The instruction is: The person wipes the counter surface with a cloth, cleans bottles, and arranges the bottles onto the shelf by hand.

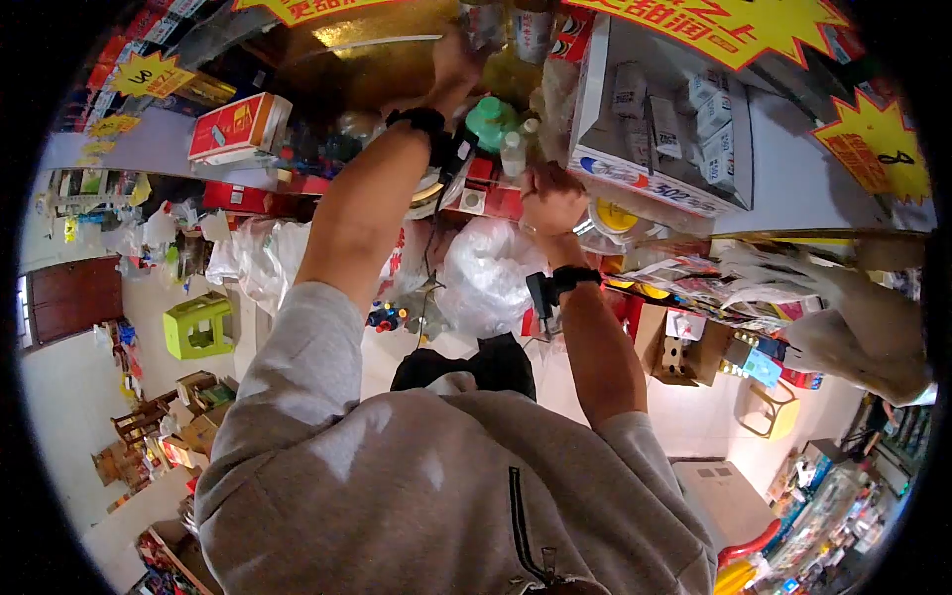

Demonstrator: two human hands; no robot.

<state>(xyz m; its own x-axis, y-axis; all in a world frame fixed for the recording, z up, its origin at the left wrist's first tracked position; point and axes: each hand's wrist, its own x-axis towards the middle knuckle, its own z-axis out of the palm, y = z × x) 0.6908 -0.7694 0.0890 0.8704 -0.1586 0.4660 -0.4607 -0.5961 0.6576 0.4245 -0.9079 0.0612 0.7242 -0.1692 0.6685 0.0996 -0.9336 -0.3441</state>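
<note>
At the top centre, my left hand is beside a printed cup or can, with a second one to its right. Its fingers are blurred, and whether it touches the first one is unclear. My right hand is lower and to the right, its fingers curled closed; anything inside them is hidden. Just left of its knuckles stands a small clear bottle, beside a green-topped container. A yellow-lidded jar sits right of my right hand. Black bands circle both wrists.
An open display box with small white packs is at the upper right. A red and white carton lies upper left. Below the counter are clear plastic bags, a green stool and an open cardboard box.
</note>
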